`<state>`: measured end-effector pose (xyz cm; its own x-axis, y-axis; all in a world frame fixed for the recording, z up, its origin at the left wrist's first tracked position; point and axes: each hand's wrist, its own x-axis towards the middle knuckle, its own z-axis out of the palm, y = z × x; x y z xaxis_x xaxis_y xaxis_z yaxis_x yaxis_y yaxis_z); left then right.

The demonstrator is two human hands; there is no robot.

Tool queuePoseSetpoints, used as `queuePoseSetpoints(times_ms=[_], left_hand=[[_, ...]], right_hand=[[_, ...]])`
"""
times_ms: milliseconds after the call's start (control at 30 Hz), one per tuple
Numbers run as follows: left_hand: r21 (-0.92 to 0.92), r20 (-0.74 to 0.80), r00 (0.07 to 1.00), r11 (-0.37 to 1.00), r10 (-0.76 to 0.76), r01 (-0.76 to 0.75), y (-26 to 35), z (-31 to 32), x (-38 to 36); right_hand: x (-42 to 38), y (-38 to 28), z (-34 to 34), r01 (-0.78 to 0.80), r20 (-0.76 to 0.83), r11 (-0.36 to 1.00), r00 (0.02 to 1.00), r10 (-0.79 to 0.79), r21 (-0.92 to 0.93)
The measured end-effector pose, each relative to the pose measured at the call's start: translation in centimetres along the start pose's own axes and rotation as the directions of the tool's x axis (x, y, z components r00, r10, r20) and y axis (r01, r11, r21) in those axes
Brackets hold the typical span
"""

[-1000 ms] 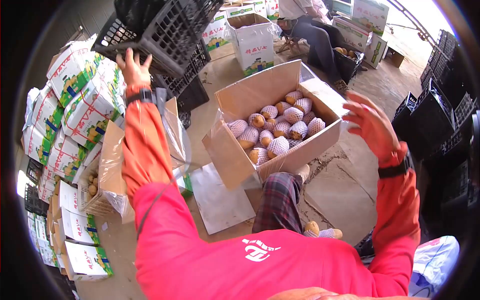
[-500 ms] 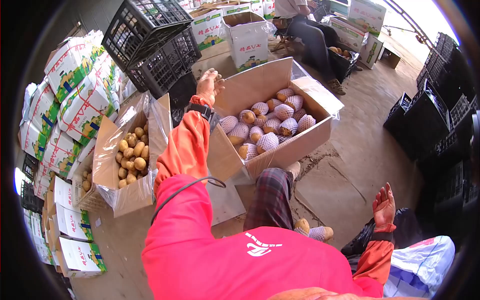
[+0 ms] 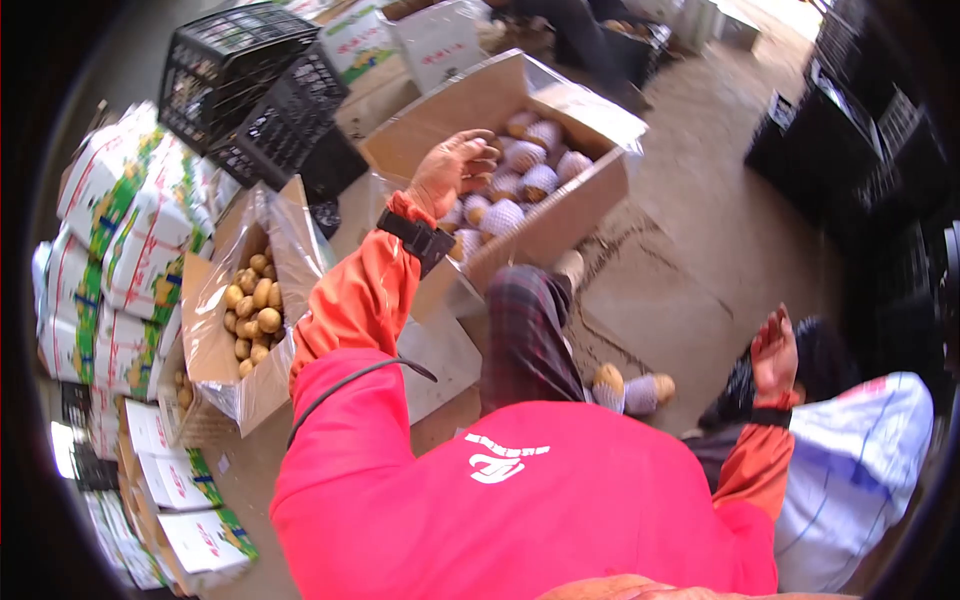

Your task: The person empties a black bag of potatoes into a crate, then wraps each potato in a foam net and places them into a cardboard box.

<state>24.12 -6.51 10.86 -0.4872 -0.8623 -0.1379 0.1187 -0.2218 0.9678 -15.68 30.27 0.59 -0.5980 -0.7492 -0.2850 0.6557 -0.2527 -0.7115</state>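
My left hand, loosely open with nothing visible in it, is over the near-left side of a cardboard carton. Inside this carton lie several potatoes in white foam net sleeves. My right hand is held low at the right, its fingers stretched out and nothing in them. It is nearest to a white woven sack and some dark plastic. On the floor between my hands rest two potatoes, at least one of them in a net sleeve.
A plastic-lined carton of bare potatoes stands at the left. Printed white cartons are piled behind it. Black crates are stacked at the back left, more black crates at the right. Another person's leg shows at the top.
My left hand has moved right, from beside the carton's left flap to over the sleeved potatoes. My right hand stays open, slightly higher in view. The whole view has shifted.
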Motion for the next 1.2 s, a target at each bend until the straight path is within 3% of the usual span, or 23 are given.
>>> queuePoseSetpoints(times_ms=[67, 133, 233, 267, 333, 400, 533, 633, 667, 733, 767, 833, 867, 933, 967, 1000, 1033, 1067, 1133, 1200], left_hand=[[0.056, 0.24, 0.966, 0.995, -0.096, 0.085, -2.8, 5.0, -1.7], [0.171, 0.382, 0.907, 0.978, -0.176, 0.118, -6.3, 9.0, -2.7], [0.157, 0.53, 0.8, 0.959, -0.282, 0.234, -11.0, 14.3, -4.6], [0.159, 0.574, 0.758, 0.95, -0.31, 0.269, -12.2, 15.9, -5.5], [0.22, 0.598, 0.708, 0.926, -0.376, 0.305, -14.9, 18.9, -7.1], [0.211, 0.641, 0.628, 0.887, -0.442, 0.41, -16.8, 20.9, -8.6], [0.268, 0.679, 0.534, 0.848, -0.503, 0.458, -20.5, 22.9, -9.7], [0.359, 0.635, 0.504, 0.801, -0.586, 0.479, -21.6, 23.3, -9.9], [0.364, 0.643, 0.488, 0.796, -0.591, 0.484, -22.0, 23.5, -9.6], [0.417, 0.565, 0.503, 0.752, -0.654, 0.51, -23.5, 23.4, -8.8], [0.398, 0.552, 0.515, 0.75, -0.655, 0.527, -24.8, 23.3, -8.0], [0.292, 0.498, 0.571, 0.746, -0.653, 0.599, -25.8, 24.3, -6.8], [0.237, 0.474, 0.604, 0.753, -0.641, 0.613, -26.3, 25.1, -6.4], [0.276, 0.558, 0.558, 0.772, -0.614, 0.573, -25.9, 27.0, -6.9], [0.308, 0.627, 0.52, 0.797, -0.581, 0.519, -25.7, 27.9, -7.3], [0.309, 0.638, 0.502, 0.791, -0.584, 0.528, -25.6, 28.5, -7.9], [0.381, 0.706, 0.419, 0.805, -0.57, 0.455, -25.4, 29.1, -8.6], [0.438, 0.768, 0.323, 0.822, -0.552, 0.363, -25.3, 29.6, -9.1], [0.493, 0.825, 0.212, 0.85, -0.524, 0.184, -25.1, 30.3, -9.7], [0.403, 0.895, 0.185, 0.914, -0.405, 0.047, -26.2, 30.6, -9.9]], right_hand=[[-2.0, -1.7, -0.2, 0.072, -0.096, 0.996, 0.992, -0.076, -0.044], [-3.7, -3.8, -2.4, 0.215, -0.098, 0.971, 0.969, -0.226, -0.109], [-8.0, -7.8, -4.7, 0.382, -0.169, 0.894, 0.89, -0.424, -0.232], [-10.0, -9.0, -5.3, 0.402, -0.322, 0.864, 0.81, -0.49, -0.305], [-13.7, -10.9, -7.5, 0.465, -0.286, 0.745, 0.719, -0.633, -0.478], [-17.7, -12.5, -6.8, 0.408, -0.36, 0.659, 0.598, -0.716, -0.632], [-23.1, -14.1, -10.0, 0.312, -0.237, 0.484, 0.584, -0.776, -0.817], [-23.8, -12.5, -11.2, 0.166, -0.127, 0.31, 0.661, -0.74, -0.936], [-23.4, -12.0, -12.1, 0.136, -0.026, 0.163, 0.685, -0.729, -0.977], [-22.0, -10.4, -10.4, 0.005, -0.024, 0.039, 0.712, -0.702, -0.999], [-21.0, -9.9, -10.1, -0.008, -0.037, 0.046, 0.718, -0.695, -0.999], [-18.6, -9.4, -10.0, 0.026, 0.306, -0.447, 0.765, -0.567, -0.894], [-17.7, -9.1, -9.6, 0.008, 0.291, -0.45, 0.773, -0.564, -0.893], [-16.0, -9.1, -9.6, -0.092, 0.23, -0.629, 0.882, -0.412, -0.772], [-15.6, -9.3, -10.1, -0.111, 0.216, -0.635, 0.884, -0.414, -0.765], [-15.2, -9.4, -10.8, -0.182, 0.106, -0.701, 0.932, -0.346, -0.689], [-15.0, -9.4, -11.1, -0.24, -0.014, -0.764, 0.957, -0.289, -0.599], [-15.0, -9.2, -11.5, -0.268, -0.032, -0.766, 0.951, -0.308, -0.584], [-15.1, -9.0, -11.2, -0.317, -0.251, -0.79, 0.944, -0.212, -0.526], [-14.9, -8.1, -11.0, -0.302, -0.279, -0.799, 0.944, -0.175, -0.52]])
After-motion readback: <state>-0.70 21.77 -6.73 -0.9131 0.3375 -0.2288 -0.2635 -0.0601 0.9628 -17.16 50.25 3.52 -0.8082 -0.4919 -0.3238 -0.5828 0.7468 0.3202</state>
